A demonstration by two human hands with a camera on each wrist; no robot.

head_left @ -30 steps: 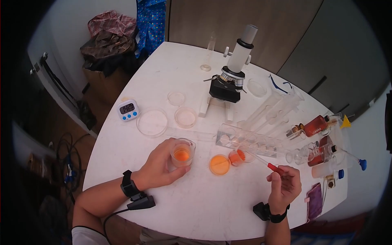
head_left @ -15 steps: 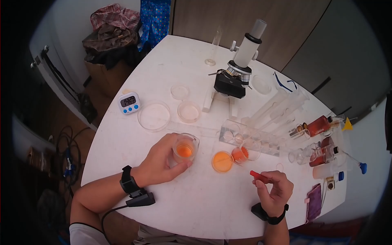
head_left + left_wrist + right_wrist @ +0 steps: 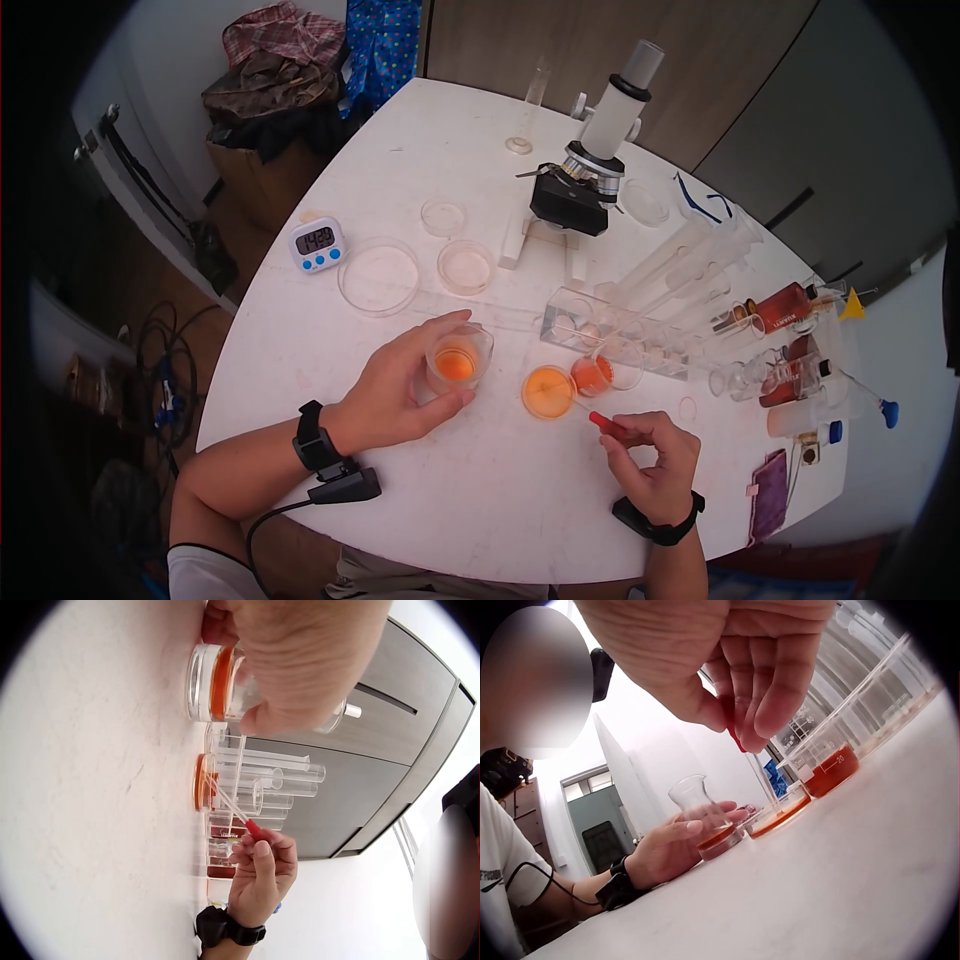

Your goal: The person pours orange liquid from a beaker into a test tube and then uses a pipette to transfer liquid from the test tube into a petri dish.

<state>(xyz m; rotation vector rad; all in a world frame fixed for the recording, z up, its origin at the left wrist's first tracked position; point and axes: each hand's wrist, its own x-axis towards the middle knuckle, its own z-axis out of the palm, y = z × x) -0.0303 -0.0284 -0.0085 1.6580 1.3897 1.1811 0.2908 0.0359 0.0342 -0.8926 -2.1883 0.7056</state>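
Note:
My left hand [image 3: 390,390] holds a small glass beaker [image 3: 484,352] with a flared lip, the thumb on its near side. A shallow layer of orange liquid lies in its bottom. Between thumb and fingers of my right hand [image 3: 655,465] is a dropper with a red rubber bulb [image 3: 605,424]. Its clear stem slants down to the left, and the tip is in a small petri dish [image 3: 548,415] of orange liquid. Right beside the dish, a graduated beaker [image 3: 832,774] with deeper red-orange liquid lies tipped toward the rack in the head view.
Behind stand a microscope [image 3: 585,180], a clear test tube rack [image 3: 610,340] and a measuring cylinder [image 3: 530,110]. Several clear dishes [image 3: 380,278] and a white timer [image 3: 316,243] are on the left. Red-brown bottles [image 3: 785,308] and a purple cloth [image 3: 768,495] line the right edge.
My right hand has moved left and slightly down, bringing the dropper from the red-orange beaker to the petri dish. One left finger has lifted a little off the held beaker.

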